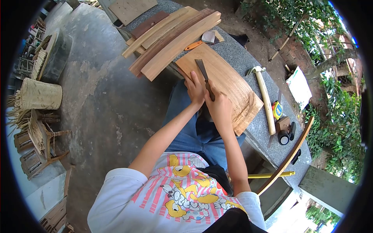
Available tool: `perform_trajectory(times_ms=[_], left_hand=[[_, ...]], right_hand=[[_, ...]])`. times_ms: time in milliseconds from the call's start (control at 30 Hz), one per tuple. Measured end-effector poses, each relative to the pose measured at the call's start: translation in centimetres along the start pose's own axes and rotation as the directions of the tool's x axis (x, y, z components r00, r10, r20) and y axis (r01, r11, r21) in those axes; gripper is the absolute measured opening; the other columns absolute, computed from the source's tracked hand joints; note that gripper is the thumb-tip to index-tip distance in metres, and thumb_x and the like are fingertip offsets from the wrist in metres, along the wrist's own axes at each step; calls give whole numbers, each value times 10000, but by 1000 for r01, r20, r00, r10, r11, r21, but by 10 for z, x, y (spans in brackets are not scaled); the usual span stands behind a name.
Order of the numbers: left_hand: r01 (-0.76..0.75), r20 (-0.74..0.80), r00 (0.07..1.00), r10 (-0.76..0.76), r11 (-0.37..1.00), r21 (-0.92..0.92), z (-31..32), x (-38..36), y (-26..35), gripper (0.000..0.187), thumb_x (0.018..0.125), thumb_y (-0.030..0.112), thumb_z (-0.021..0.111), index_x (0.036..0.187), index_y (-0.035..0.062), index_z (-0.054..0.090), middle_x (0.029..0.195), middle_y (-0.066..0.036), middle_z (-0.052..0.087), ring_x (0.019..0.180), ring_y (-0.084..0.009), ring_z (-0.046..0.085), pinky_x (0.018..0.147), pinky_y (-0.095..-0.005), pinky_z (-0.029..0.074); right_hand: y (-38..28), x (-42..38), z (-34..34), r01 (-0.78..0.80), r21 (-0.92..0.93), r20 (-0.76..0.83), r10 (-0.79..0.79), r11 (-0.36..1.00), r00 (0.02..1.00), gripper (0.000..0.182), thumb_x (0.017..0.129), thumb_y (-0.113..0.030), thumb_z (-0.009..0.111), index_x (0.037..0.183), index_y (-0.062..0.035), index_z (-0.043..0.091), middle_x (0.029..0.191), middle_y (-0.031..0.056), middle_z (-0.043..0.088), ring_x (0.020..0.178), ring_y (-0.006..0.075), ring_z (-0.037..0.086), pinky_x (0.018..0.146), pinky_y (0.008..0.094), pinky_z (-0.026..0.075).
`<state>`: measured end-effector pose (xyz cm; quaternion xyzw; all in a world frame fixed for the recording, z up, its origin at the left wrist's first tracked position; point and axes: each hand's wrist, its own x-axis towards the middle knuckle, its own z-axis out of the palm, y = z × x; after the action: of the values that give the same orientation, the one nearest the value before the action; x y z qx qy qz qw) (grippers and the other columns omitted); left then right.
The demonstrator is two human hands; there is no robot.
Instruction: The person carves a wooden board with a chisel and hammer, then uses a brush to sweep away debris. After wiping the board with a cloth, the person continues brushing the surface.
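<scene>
A wide wooden board (229,79) lies at a slant over the edge of a grey stone counter, above the person's lap. My right hand (219,106) is closed around the dark handle of a chisel (203,72). The chisel's flat blade points up and to the left, over the board's surface. My left hand (195,90) rests at the board's near left edge, its fingers stretched out on the wood, close beside my right hand.
Long wooden pieces (176,40) are stacked on the counter (252,72) at upper left, near an orange-handled tool (193,46). A hammer (265,99), tape measure (277,110), round black-rimmed item (283,137) and curved wooden strip (289,157) lie at right. A woven basket (40,94) stands far left.
</scene>
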<state>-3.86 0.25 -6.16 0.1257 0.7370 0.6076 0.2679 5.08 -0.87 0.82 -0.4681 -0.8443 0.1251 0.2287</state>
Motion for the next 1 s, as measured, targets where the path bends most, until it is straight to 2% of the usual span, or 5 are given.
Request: perform_trajectory(times_ms=[200, 700, 767, 900, 1000], left_hand=[[-8, -16, 1000, 7, 1000, -23, 2, 0, -4, 732, 1012, 564, 250, 1558, 196, -69, 1291, -335, 426, 1115, -472, 541, 935, -483, 468], [-48, -40, 998, 48, 999, 2, 5, 3, -7, 718, 1016, 562, 252, 1561, 210, -55, 1293, -337, 431, 1094, -458, 561, 917, -476, 484], [-110, -61, 992, 111, 994, 19, 5, 4, -11, 719, 1016, 563, 252, 1561, 210, -58, 1291, -343, 430, 1094, -461, 560, 913, -476, 488], [0, -3, 1000, 0, 1000, -15, 0, -1, 1, 727, 1013, 569, 256, 1560, 209, -61, 1287, -355, 430, 1104, -475, 550, 907, -484, 491], [-42, -29, 999, 42, 999, -2, 2, 3, -6, 733, 1011, 573, 262, 1559, 209, -61, 1274, -359, 434, 1092, -477, 555, 895, -483, 497]], right_hand=[[-6, -21, -16, -114, -9, 132, 114, 993, 985, 387, 875, -253, 652, 1253, -175, 653, 716, 189, 664, 639, 347, 668, 609, 416, 535], [3, -10, -9, 27, 48, 49, -29, 998, 998, 368, 847, -243, 674, 1204, -152, 687, 634, 163, 639, 553, 301, 657, 523, 401, 532], [1, -8, -13, -51, 70, 139, 41, 996, 989, 387, 863, -246, 669, 1239, -159, 668, 744, 188, 683, 671, 349, 683, 620, 416, 545], [-4, -15, -16, -63, 36, 145, 57, 997, 988, 376, 870, -243, 662, 1237, -161, 670, 750, 192, 684, 673, 347, 685, 621, 415, 544], [-2, -19, -11, 36, 60, 63, -40, 998, 997, 390, 855, -246, 663, 1231, -142, 668, 630, 173, 635, 540, 305, 652, 527, 398, 526]])
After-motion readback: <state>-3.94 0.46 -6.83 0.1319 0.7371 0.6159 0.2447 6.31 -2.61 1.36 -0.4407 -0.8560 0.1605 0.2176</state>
